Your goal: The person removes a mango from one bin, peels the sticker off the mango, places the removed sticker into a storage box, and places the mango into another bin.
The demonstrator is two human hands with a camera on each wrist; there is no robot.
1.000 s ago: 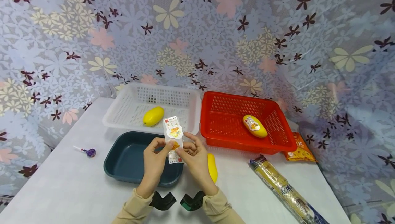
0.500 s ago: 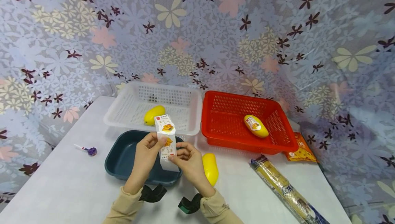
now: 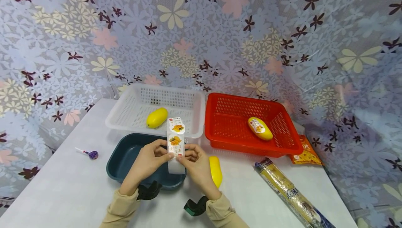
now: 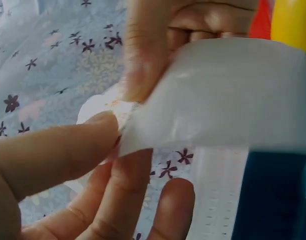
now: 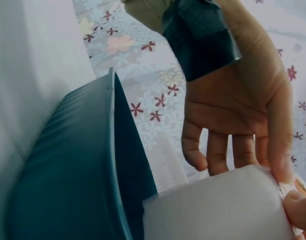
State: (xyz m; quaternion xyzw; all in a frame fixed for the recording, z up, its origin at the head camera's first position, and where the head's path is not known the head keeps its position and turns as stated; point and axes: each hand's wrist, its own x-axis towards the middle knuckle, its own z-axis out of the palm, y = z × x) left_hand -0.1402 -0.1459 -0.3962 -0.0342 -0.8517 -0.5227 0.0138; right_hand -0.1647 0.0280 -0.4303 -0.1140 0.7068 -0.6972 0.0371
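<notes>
Both hands pinch a paper strip of mango stickers [image 3: 176,135], held upright above the front of the white basket and the dark teal tub. My left hand [image 3: 147,160] grips its left edge, and my right hand [image 3: 198,163] grips the right edge; the two thumbs nearly meet on the printed face. Below the thumbs the strip bends into a blank white part, seen large as white backing [image 4: 223,95] in the left wrist view and white backing [image 5: 218,212] in the right wrist view. A yellow mango [image 3: 215,172] lies beside my right wrist, partly hidden by it.
The white basket [image 3: 120,125] holds a yellow mango [image 3: 157,118]. In the red basket [image 3: 226,144] lies a mango [image 3: 265,134] bearing a sticker. The teal tub [image 3: 110,172] stands in front. A lollipop [image 3: 92,154], long noodle packet [image 3: 292,193] and orange snack bag [image 3: 306,151] lie around.
The strip swung left and then back to the right, now nearly straight. My left thumb slid down from its middle to beside the right thumb, and a blank part shows below.
</notes>
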